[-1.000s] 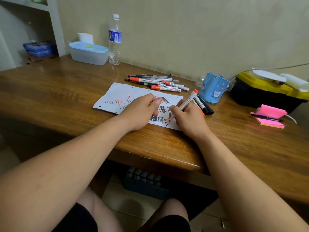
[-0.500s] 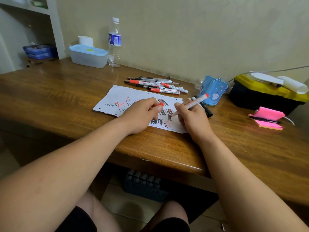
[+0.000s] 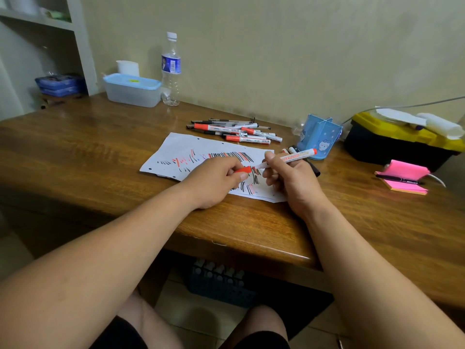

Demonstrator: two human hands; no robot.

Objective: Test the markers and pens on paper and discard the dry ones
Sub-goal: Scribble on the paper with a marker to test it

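Observation:
A white paper sheet (image 3: 186, 149) covered in red and black test strokes lies on the wooden desk (image 3: 100, 157). My right hand (image 3: 289, 182) grips a white marker with red ends (image 3: 297, 156), held nearly level just above the sheet with its tip pointing left. My left hand (image 3: 214, 182) pinches the red cap (image 3: 242, 170), whose open end almost meets the marker's tip. A pile of several markers and pens (image 3: 236, 132) lies beyond the paper. Two or three more markers (image 3: 292, 149) lie behind my right hand, mostly hidden.
A blue pen holder (image 3: 319, 137) stands right of the paper. Further right are a black and yellow box (image 3: 392, 144) and pink sticky notes (image 3: 405, 177) with a pen. A lidded plastic container (image 3: 132, 90) and a water bottle (image 3: 171, 71) stand at the back. A blue crate (image 3: 219, 285) sits under the desk.
My right hand lifted the marker's tip off the paper and swung it level. My left hand brought the red cap up close to the tip.

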